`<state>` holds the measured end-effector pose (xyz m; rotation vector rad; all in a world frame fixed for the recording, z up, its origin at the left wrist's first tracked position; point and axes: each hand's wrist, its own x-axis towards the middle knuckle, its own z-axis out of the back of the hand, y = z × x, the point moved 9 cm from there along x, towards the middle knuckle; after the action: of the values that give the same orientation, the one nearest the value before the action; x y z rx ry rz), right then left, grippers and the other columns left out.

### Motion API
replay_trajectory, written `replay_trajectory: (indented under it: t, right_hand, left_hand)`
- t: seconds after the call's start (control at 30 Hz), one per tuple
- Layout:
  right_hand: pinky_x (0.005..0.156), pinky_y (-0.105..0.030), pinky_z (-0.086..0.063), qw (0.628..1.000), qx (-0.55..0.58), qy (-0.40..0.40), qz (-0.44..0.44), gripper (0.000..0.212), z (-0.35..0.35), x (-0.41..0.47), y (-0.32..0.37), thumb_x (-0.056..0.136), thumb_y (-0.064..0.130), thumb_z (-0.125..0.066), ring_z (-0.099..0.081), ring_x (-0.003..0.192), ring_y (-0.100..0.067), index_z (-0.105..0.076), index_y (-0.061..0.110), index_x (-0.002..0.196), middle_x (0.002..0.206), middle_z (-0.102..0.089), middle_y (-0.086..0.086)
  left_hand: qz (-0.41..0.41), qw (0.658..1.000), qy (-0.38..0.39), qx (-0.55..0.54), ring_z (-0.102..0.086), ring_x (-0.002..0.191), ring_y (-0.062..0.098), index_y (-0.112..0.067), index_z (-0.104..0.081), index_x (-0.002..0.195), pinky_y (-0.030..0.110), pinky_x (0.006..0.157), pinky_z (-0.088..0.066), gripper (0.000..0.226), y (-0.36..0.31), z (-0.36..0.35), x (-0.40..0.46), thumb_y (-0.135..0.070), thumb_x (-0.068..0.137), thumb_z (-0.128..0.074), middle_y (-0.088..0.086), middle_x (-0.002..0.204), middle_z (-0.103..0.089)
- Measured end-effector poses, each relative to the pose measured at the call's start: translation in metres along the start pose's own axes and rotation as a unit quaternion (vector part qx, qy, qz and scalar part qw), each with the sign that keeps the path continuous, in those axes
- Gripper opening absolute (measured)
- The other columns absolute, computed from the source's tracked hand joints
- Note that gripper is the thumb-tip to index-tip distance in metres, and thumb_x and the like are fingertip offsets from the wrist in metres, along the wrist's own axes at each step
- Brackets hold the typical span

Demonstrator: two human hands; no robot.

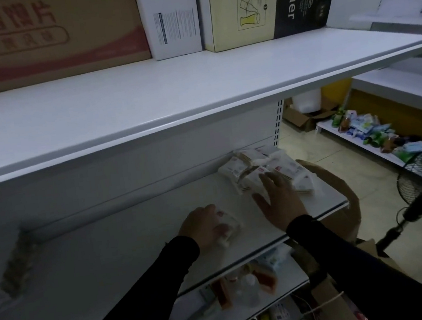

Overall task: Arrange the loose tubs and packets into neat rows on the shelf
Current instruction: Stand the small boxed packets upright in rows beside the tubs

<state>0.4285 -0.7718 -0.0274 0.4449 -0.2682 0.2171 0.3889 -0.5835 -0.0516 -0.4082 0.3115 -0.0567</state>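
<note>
**Both hands reach in, dark sleeves to the wrist**

The left hand (201, 224) lies palm down with fingers seemingly curled, though blur hides the grip. The right hand (280, 199) is flat, fingers spread and straight. Both forearms angle up from below.

Smooth matt shelf (125, 250), glossy plastic packets (272, 171)

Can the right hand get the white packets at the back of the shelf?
Probably yes. The right hand already lies flat on the nearest of the white packets, nothing stands between, and the shelf above leaves room.
</note>
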Motion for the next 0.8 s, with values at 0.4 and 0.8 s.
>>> replay_trajectory:
  t: [0.4, 0.8]
  right_hand:
    - [0.103, -0.042, -0.041, 0.997, 0.001, 0.045, 0.068, 0.043, -0.029, -0.001, 0.016, 0.090, 0.015, -0.058, -0.050, 0.122, -0.037, -0.054, 0.004, 0.132, 0.134, -0.052, -0.019]
    - [0.106, -0.035, -0.035, 0.990, 0.043, 0.128, -0.033, 0.081, -0.046, -0.004, 0.038, 0.082, 0.057, -0.063, -0.037, 0.129, -0.028, -0.037, 0.013, 0.144, 0.142, -0.038, -0.009]
  left_hand:
    - [0.055, 0.980, -0.109, -0.158, -0.059, 0.094, 0.025, -0.011, -0.046, 0.109, 0.026, 0.070, -0.039, 0.039, 0.057, 0.024, -0.008, -0.024, 0.083, -0.072, 0.008, 0.108, -0.059]
    - [0.082, 0.954, -0.145, -0.249, -0.061, 0.096, 0.023, -0.013, -0.055, 0.107, 0.029, 0.080, -0.046, 0.031, 0.091, 0.029, -0.018, -0.020, 0.082, -0.072, 0.001, 0.103, -0.062]
